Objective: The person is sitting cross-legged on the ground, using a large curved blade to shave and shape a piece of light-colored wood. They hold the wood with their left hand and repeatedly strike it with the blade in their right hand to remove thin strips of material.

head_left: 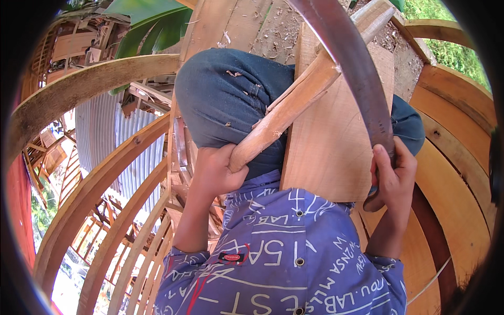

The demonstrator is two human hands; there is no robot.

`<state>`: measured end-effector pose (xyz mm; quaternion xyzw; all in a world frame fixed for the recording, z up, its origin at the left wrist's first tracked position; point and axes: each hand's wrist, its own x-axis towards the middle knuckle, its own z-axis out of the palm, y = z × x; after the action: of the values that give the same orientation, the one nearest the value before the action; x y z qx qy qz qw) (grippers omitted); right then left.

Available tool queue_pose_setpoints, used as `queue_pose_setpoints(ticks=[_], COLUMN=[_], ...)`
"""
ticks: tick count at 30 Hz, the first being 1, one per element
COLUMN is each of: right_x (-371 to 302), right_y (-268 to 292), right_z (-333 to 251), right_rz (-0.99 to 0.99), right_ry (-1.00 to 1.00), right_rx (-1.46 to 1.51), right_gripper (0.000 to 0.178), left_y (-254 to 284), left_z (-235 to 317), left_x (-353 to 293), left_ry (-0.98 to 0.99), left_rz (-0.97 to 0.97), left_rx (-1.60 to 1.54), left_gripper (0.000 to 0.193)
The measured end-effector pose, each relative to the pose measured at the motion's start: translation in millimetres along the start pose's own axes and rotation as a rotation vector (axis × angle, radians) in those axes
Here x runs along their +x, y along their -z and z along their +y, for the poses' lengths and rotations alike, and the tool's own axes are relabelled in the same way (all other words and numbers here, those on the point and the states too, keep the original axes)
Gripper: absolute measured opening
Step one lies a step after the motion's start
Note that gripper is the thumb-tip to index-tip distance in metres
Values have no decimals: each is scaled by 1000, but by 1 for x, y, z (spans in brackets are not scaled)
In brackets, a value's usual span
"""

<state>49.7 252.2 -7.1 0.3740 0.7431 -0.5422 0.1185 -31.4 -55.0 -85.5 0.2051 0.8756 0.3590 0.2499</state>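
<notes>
The left hand (223,169) is closed in a fist round the near end of the stick (286,111); the right hand (397,173) grasps the blade (363,79) at its handle end, thumb laid along it. The stick's long axis runs from the left hand forward and to the right. The blade curves from the right hand forward and to the left, so the two cross ahead of both hands, the blade on top. That crossing looks like the relation that counts; the right hand seems nearer to it. Whether the edge touches the wood there, I cannot tell. Split slivers stand up along the stick's middle, on the left hand's side of the crossing.

Beneath lies the board (328,144), lengthwise between the knees. Farther out, shavings (281,34) litter the planks ahead, and curved ribs (94,73) rise on the left.
</notes>
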Motion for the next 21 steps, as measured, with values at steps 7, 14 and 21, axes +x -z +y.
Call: queue_pose_setpoints(ticks=[7, 14, 21], right_x=[-1, -7, 12], right_y=[-8, -14, -1], right_z=[5, -9, -9], right_rz=[16, -104, 98], right_ry=[104, 176, 120], right_rx=[-79, -226, 14], right_gripper=[16, 16, 17], left_y=[-3, 0, -1], left_z=[-2, -1, 0], left_x=[-2, -3, 0], left_ry=[-3, 19, 8], left_rz=[4, 12, 5], left_rx=[38, -53, -48], left_gripper=[17, 17, 16])
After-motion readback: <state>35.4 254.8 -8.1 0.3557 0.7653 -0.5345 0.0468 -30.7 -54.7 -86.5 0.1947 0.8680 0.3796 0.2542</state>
